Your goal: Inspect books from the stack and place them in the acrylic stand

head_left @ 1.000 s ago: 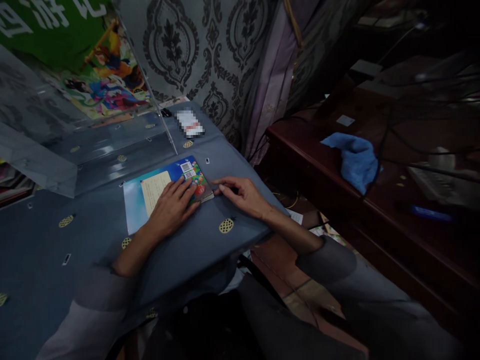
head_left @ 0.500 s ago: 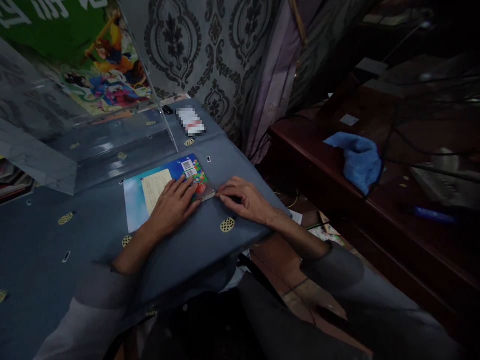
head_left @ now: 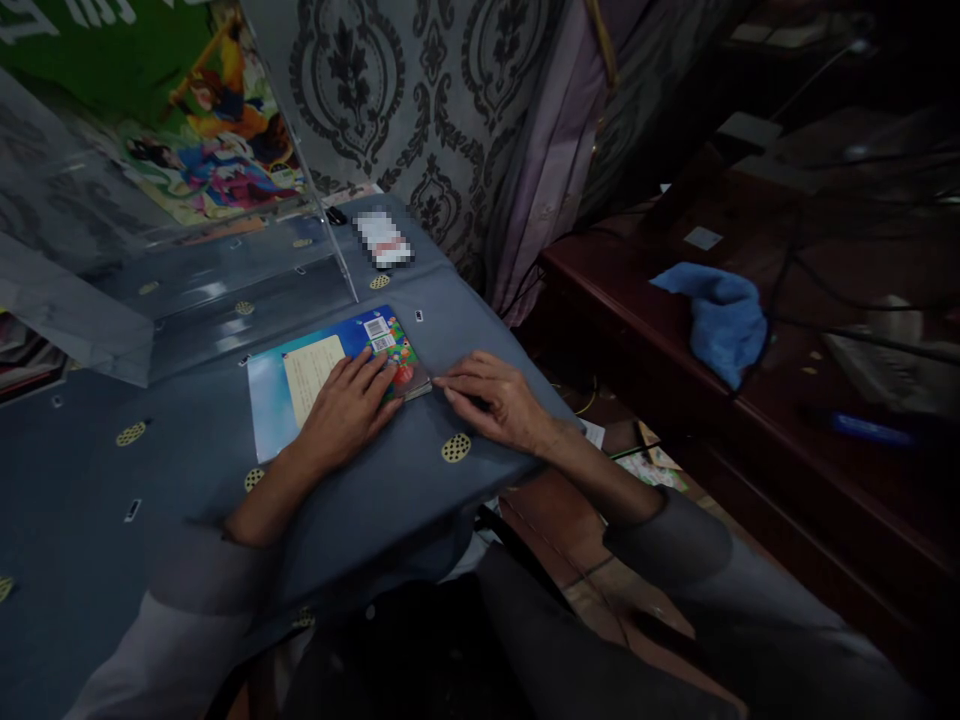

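A paperback book [head_left: 270,395] lies on the cloth-covered table, its blue back cover up with a cream text panel and barcode labels. My left hand [head_left: 349,400] rests flat on the cover, fingers spread, hiding part of the panel and the lower edge. Just right of the book's lower right corner is my right hand [head_left: 491,400]. Its fingers are loosely bent, with the index fingertip close to the corner and the thumb a little apart below it. Nothing shows between them, and whether a fingertip touches the page edges is hard to tell.
A clear acrylic stand [head_left: 330,240] rises behind the book, with a green illustrated poster [head_left: 217,130] beyond. A blurred-out phone-like object [head_left: 382,237] lies at the table's back. On the dark red desk [head_left: 600,270] at right are a blue cloth [head_left: 724,325] and cables.
My right hand's thumb and index finger have parted slightly at the book's corner. My left hand and the book stay in place.
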The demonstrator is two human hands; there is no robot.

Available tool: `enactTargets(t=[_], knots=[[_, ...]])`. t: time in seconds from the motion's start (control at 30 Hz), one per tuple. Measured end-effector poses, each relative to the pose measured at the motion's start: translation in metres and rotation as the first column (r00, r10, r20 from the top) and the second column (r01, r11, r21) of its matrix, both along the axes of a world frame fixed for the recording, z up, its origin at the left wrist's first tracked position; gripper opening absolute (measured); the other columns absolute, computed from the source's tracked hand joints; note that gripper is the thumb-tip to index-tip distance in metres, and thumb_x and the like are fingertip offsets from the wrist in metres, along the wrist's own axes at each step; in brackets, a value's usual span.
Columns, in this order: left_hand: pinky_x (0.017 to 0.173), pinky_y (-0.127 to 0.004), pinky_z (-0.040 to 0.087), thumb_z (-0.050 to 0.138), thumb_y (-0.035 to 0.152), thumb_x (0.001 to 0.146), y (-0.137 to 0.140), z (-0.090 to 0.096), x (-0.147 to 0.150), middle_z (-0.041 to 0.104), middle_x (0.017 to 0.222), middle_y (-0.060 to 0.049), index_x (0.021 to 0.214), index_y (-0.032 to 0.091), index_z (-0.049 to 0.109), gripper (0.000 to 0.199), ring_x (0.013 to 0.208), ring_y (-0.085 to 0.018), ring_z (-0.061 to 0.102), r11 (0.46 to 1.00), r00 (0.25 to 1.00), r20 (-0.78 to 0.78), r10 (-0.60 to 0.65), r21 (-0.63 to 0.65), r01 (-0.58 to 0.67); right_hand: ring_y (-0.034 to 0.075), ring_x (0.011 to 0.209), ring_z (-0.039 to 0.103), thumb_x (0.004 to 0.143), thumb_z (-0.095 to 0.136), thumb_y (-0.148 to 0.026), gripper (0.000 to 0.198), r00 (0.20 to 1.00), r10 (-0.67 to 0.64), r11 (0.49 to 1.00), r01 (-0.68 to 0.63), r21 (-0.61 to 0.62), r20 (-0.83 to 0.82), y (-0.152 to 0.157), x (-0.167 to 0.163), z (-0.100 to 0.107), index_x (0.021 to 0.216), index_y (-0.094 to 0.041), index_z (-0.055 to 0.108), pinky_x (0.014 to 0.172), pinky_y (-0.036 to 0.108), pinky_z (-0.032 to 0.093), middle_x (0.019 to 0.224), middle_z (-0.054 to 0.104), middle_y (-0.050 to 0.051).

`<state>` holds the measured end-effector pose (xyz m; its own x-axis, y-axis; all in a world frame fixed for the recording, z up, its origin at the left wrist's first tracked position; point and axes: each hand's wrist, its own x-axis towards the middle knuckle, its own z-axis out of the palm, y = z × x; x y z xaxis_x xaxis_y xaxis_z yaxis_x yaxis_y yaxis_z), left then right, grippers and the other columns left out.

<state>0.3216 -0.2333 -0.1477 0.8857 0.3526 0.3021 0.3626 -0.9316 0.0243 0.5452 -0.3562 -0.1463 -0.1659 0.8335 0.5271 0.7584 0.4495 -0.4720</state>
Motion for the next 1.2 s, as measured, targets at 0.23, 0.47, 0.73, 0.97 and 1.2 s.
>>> enactTargets(t=[0.23, 0.47, 0.73, 0.97, 1.2], knots=[[0.114, -0.054, 0.039, 0.043, 0.044, 0.102, -0.0006, -0.0003, 0.0002, 0.058, 0.144, -0.013, 0.137, 0.018, 0.054, 0.045, 0.139, -0.031, 0.048, 1.000, 1.000, 0.003, 0.012, -0.017, -0.012, 0.023, 0.086, 0.062, 0.100, 0.046, -0.027, 0.031, 0.994, 0.031, 0.996, -0.022, -0.087, 0.101, 0.0006, 0.0006, -0.0007, 0.105, -0.019, 0.075, 0.080, 0.041, 0.052, 0.096, 0.074, 0.010], [0.114, -0.054, 0.038, 0.043, 0.045, 0.102, -0.0013, 0.0012, 0.0006, 0.058, 0.143, -0.014, 0.135, 0.016, 0.056, 0.046, 0.138, -0.032, 0.049, 1.000, 1.000, -0.009, 0.015, -0.008, -0.015, 0.025, 0.099, 0.063, 0.100, 0.047, -0.025, 0.028, 0.993, 0.085, 0.993, -0.079, -0.083, 0.079, 0.0018, 0.0001, 0.0011, 0.106, -0.018, 0.074, 0.088, 0.045, 0.054, 0.113, 0.073, 0.012], [0.114, -0.056, 0.038, 0.043, 0.044, 0.102, 0.0004, 0.0004, -0.0008, 0.057, 0.145, -0.014, 0.138, 0.018, 0.054, 0.046, 0.140, -0.032, 0.046, 1.000, 1.000, -0.008, 0.004, -0.026, -0.004, 0.023, 0.093, 0.063, 0.100, 0.045, -0.025, 0.025, 0.996, 0.083, 0.988, -0.078, -0.131, 0.032, 0.0007, 0.0009, 0.0030, 0.107, -0.017, 0.067, 0.087, 0.040, 0.052, 0.101, 0.072, 0.011], [0.114, -0.053, 0.039, 0.043, 0.044, 0.102, -0.0004, 0.0002, -0.0003, 0.058, 0.143, -0.014, 0.135, 0.015, 0.055, 0.046, 0.139, -0.032, 0.047, 1.000, 1.000, 0.004, 0.008, -0.014, -0.008, 0.024, 0.090, 0.061, 0.098, 0.045, -0.024, 0.025, 0.999, 0.026, 0.987, -0.018, -0.158, 0.047, 0.0000, 0.0007, 0.0018, 0.113, -0.017, 0.064, 0.081, 0.039, 0.052, 0.095, 0.068, 0.010], [0.114, -0.056, 0.038, 0.043, 0.046, 0.102, -0.0002, 0.0007, -0.0006, 0.057, 0.145, -0.012, 0.139, 0.020, 0.053, 0.046, 0.140, -0.031, 0.046, 0.999, 1.000, -0.005, 0.009, -0.045, -0.009, 0.023, 0.090, 0.060, 0.098, 0.041, -0.017, 0.029, 0.995, 0.101, 0.988, -0.099, -0.116, 0.016, 0.0025, 0.0008, -0.0011, 0.113, -0.019, 0.066, 0.083, 0.040, 0.053, 0.093, 0.071, 0.009]])
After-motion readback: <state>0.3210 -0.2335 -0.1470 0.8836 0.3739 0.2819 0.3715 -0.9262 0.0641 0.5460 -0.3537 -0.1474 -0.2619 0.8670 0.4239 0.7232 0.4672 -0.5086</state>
